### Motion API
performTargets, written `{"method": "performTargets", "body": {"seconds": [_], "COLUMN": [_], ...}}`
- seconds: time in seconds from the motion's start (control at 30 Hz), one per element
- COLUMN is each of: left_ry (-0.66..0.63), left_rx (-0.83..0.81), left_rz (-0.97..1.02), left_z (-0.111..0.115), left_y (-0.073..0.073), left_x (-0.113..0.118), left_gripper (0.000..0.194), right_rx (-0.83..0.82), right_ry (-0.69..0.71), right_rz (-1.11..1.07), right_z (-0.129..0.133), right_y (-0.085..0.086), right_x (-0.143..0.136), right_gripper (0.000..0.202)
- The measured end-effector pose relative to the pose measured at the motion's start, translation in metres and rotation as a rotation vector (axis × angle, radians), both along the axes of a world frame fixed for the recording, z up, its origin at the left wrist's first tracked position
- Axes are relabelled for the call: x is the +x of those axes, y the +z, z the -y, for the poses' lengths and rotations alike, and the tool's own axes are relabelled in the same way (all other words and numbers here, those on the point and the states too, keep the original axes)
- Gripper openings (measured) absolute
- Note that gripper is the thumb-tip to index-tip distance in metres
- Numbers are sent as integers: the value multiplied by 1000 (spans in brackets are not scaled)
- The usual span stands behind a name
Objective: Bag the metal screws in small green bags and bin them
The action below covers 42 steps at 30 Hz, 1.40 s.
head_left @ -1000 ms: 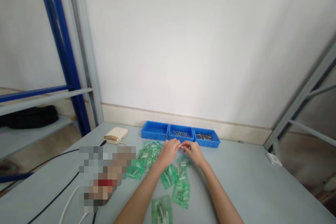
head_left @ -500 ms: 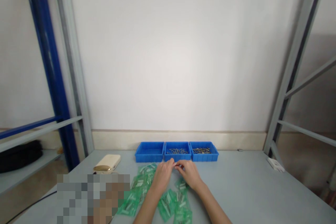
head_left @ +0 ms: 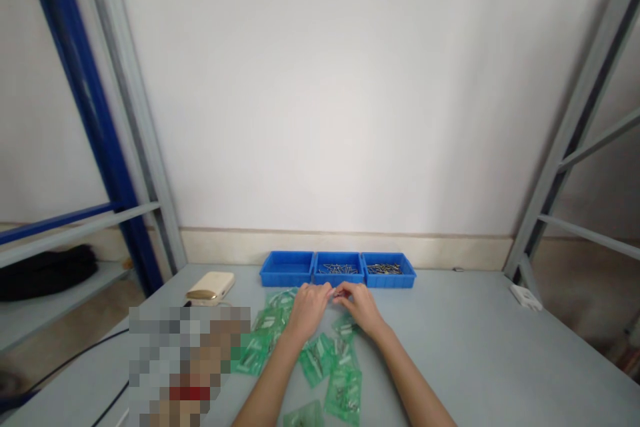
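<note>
My left hand [head_left: 311, 307] and my right hand [head_left: 361, 307] meet fingertip to fingertip just in front of the middle blue bin [head_left: 338, 279]. Both have their fingers curled in a pinch. Something small may be between them, but I cannot make it out. Thin metal screws or nails [head_left: 337, 269] lie in that bin. Darker, brassy ones [head_left: 385, 269] fill the floor of the right blue bin [head_left: 390, 281]. Around and below my wrists are several green plastic bags [head_left: 344, 390] with small metal parts inside. A green bag [head_left: 345, 324] lies partly beneath my right hand.
A left blue bin [head_left: 286, 278] adjoins the other two. A cream-coloured device [head_left: 210, 288] sits at the table's left, beside a pixelated area [head_left: 190, 367]. Cables run off to the left. A white object [head_left: 525, 297] lies near the right edge, by a grey metal frame [head_left: 533, 213].
The view has tipped downward, so the bins and table appear higher and another green bag shows at the bottom. My hands stay together at nearly the same place before the bins.
</note>
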<state>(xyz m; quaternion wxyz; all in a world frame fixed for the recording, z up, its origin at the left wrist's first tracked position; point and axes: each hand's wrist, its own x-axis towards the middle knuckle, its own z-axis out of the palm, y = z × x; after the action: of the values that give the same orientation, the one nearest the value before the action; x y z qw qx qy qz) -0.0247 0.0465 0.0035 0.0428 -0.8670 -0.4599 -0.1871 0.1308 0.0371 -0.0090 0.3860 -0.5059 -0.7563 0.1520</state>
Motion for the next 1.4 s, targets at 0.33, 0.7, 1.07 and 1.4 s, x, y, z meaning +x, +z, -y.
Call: {"method": "performTargets", "body": {"seconds": [0.33, 0.7, 1.07, 1.4], "left_ry": [-35, -139, -9, -26], "left_rx": [-154, -327, -237, -314], "left_rz": [156, 343, 267, 268], "left_z": [0, -1, 1, 0], "left_y": [-1, -3, -11, -14], "left_x": [2, 0, 3, 5], "left_gripper": [34, 26, 29, 41], "right_rx": [81, 4, 52, 54], "right_ry": [15, -23, -66, -43], "right_rz": [-37, -5, 126, 284], "right_z": [2, -4, -3, 3], "right_y": [2, -10, -13, -11], "right_x": [5, 8, 10, 9], "right_gripper": [18, 19, 12, 18]}}
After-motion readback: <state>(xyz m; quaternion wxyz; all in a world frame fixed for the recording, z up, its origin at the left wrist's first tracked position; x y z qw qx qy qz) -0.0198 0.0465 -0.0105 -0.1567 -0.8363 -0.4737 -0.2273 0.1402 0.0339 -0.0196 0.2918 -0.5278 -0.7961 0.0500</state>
